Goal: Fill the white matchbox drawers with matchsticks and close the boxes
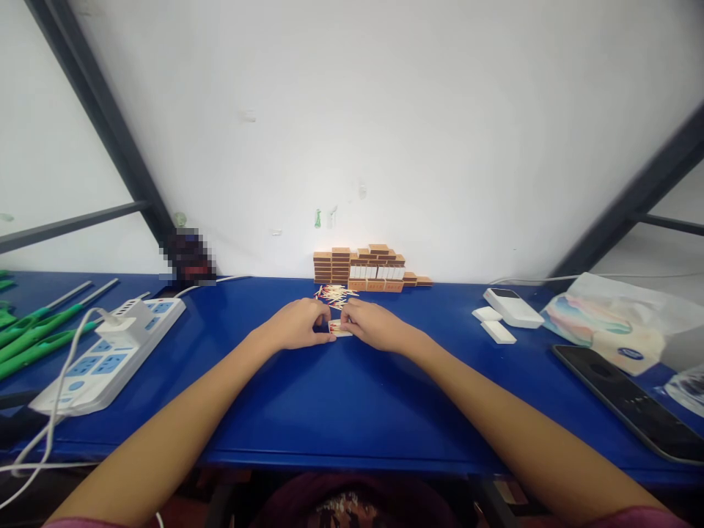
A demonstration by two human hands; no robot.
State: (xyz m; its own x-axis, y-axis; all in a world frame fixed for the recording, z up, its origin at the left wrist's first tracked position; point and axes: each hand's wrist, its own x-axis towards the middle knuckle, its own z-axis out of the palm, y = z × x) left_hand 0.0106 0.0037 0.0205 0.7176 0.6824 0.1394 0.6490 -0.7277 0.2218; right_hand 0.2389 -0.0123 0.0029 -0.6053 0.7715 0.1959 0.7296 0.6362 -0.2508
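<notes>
A small white matchbox tray with a few matches in it lies on the blue table between my two hands. My left hand is curled at the tray's left end, thumb and fingers around its edge. At its right end my right hand has its fingertips pressed together over the tray; what they pinch is too small to make out. Just behind is a loose pile of matches. Stacked brown matchboxes stand against the wall, with a row of white trays among them.
On the left are a white power strip with cables and green-handled tools. To the right lie white tray pieces, a white device, a plastic package and a black phone.
</notes>
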